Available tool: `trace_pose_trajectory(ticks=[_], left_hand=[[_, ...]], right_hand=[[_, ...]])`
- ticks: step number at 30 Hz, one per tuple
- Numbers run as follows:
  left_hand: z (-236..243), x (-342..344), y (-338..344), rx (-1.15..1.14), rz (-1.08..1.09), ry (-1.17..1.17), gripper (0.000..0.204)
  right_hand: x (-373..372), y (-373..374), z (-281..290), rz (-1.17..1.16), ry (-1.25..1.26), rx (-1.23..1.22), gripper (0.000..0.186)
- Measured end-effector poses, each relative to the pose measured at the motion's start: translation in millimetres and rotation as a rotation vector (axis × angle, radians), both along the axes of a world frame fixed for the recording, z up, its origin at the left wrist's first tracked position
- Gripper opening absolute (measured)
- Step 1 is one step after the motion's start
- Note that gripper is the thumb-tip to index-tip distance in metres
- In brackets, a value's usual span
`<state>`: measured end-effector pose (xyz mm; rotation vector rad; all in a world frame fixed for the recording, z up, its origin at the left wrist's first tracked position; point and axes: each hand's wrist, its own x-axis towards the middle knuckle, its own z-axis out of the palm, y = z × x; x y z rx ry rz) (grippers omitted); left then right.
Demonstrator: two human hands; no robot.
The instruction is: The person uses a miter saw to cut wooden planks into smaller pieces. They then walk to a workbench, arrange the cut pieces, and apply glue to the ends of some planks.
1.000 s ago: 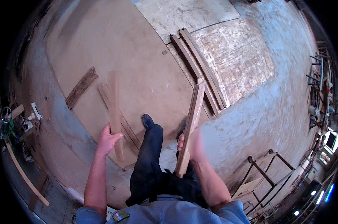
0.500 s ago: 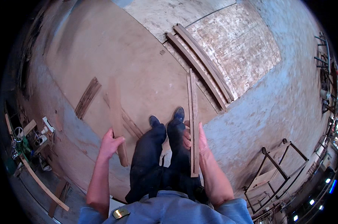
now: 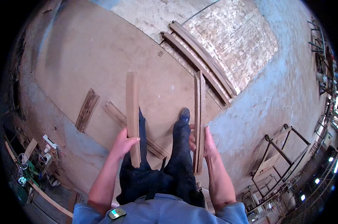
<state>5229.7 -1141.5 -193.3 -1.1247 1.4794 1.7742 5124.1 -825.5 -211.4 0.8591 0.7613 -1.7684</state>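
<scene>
Shifts the plain wooden bar (image 3: 132,102) inward over the left leg (image 3: 130,183) since the earlier frame, pinching it in the left hand (image 3: 124,143), while clasping the grooved bar (image 3: 199,112) in the right hand (image 3: 209,143), holding both above the floor (image 3: 240,127), apparently mid-carry, next calling for steady, separate grips.

A: Lane showing down the middle?
B: Gap is running between wooden strip (image 3: 132,108) in left hand (image 3: 125,144) and grooved strip (image 3: 198,112) in right hand (image 3: 208,143); legs (image 3: 180,149) are filling its near end.
A: What's blocking right?
B: Rails (image 3: 209,59) are lying by the grooved strip's far end; metal frame (image 3: 279,151) is standing farther out. Floor (image 3: 236,130) is leaving room between.
A: Left?
B: Batten (image 3: 115,113) is passing under wooden strip. Short stack (image 3: 87,111) is lying farther left. Sheet (image 3: 83,56) is stretching open ahead.
</scene>
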Motion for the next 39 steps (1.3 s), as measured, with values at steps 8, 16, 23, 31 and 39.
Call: trace_pose_trajectory(ticks=[8,16,23,31,39], left_hand=[[-25.2,-1.8,-112.5,-0.037,-0.068,-0.04,0.041],[-46.4,-14.0,-155.4,-0.122,0.026,0.019,0.039],[-94.6,-30.3,-109.1,-0.031,0.178,0.088,0.037],[-167.5,-64.0,-44.9,0.04,0.118,0.085,0.038],[-234.0,-118.4,-20.9,0.047,-0.076,0.212,0.041]], right_hand=[[40.4,-85.1,-17.6,-0.135,0.091,0.242,0.054],[44.8,-112.8,-50.1,-0.125,0.21,0.472,0.044],[34.4,-79.4,-99.7,-0.191,0.357,0.586,0.034],[9.1,-64.6,-158.6,-0.361,0.494,0.602,0.029],[-10.1,-61.0,-237.3,-0.473,0.463,0.361,0.027]])
